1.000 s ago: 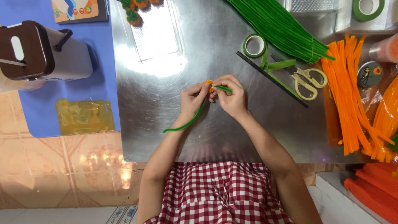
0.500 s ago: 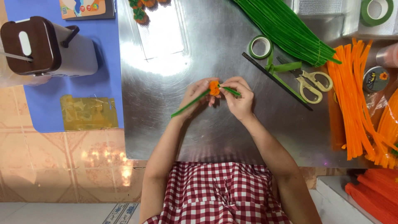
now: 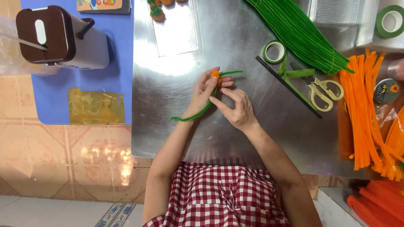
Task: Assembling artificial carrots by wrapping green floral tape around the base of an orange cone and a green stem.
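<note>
Pinching a small orange bud (image 3: 216, 75) in the left hand (image 3: 205, 90), with one green pipe-cleaner stem (image 3: 198, 112) trailing below it over the metal surface (image 3: 176, 126); right hand (image 3: 236, 108) half open, fingertips just beside the stem. Judged mid-assembly: bud joined, stem not fully wrapped. Counted: one pair of scissors (image 3: 324, 93), two green tape rolls (image 3: 274, 51), one green bundle (image 3: 301, 31), loose orange stems (image 3: 368, 109) uncountable.

Since the earlier pictures I see the right hand (image 3: 237, 110) has let go: its fingers now lie spread just below the left fingertips, off the orange bud (image 3: 216, 75). The left hand (image 3: 206, 90) alone pinches the bud. The green stem (image 3: 198, 112) has swung, its long end trailing down past the left wrist, its short end pointing right beyond the fingertips.
</note>
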